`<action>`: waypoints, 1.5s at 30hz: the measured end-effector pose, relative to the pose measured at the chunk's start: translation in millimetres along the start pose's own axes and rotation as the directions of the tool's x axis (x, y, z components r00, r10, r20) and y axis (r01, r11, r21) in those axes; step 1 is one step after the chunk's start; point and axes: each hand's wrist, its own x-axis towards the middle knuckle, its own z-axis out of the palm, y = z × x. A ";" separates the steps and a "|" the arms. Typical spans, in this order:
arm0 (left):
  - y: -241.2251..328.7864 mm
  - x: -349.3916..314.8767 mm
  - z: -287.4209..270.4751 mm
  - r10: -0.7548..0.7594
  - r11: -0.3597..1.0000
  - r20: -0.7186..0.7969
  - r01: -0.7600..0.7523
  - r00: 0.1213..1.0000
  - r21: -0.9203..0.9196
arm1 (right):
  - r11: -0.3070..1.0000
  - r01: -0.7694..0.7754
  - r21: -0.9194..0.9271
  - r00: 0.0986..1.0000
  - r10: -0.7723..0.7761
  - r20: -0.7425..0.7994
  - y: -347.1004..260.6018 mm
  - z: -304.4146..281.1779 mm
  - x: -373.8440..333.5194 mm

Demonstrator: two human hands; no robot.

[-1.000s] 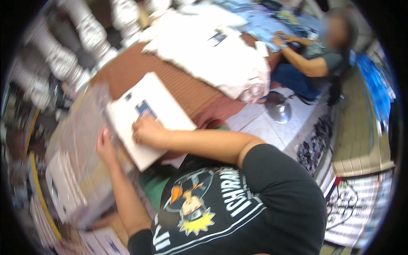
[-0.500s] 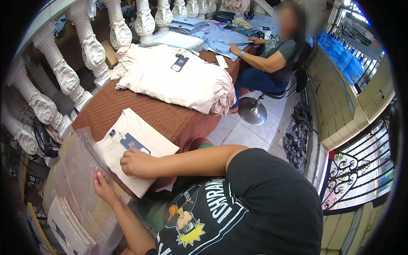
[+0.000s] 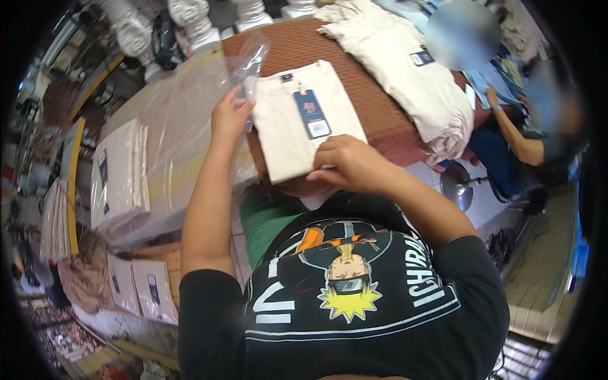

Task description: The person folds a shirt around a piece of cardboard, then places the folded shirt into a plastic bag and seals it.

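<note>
A folded cream T-shirt [image 3: 278, 136] lies on the brown tablecloth, with a dark blue hang tag [image 3: 309, 111] on its chest. My right hand [image 3: 351, 163] is closed at the shirt's lower right edge, thumb toward the edge and fingers curled just below the tag. Beside the collar, my left hand [image 3: 229, 117] pinches a clear plastic bag [image 3: 253, 54], whose crumpled end stands up above the fingers. Part of the bag's edge is hidden behind that hand.
Plastic-covered folded shirts [image 3: 120, 171] are stacked at the left. A large pile of cream shirts [image 3: 392, 69] sits farther along the table. Another person [image 3: 522, 142] sits at the far right by blue garments. White balusters [image 3: 193, 22] line the back, and bagged shirts [image 3: 152, 288] lie lower left.
The view has swung left. My right hand has shifted from beside the tag to the shirt's lower edge. My left hand is now up beside the collar, with the plastic bunched and raised.
</note>
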 end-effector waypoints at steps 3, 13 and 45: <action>40.9 -12.1 -13.7 0.176 0.820 -0.100 -0.090 0.979 0.566 | 1.000 -0.026 0.007 0.999 0.026 0.024 5.5 -10.5 -9.6; 77.1 -10.5 -49.2 -0.047 0.972 0.046 0.035 0.998 0.231 | 0.972 0.208 -0.109 0.884 -0.235 -0.403 25.0 21.4 79.2; 60.9 -50.0 7.2 -0.015 0.962 -0.023 0.021 1.000 0.274 | 0.094 -0.156 0.983 0.838 0.540 0.081 39.3 33.6 90.4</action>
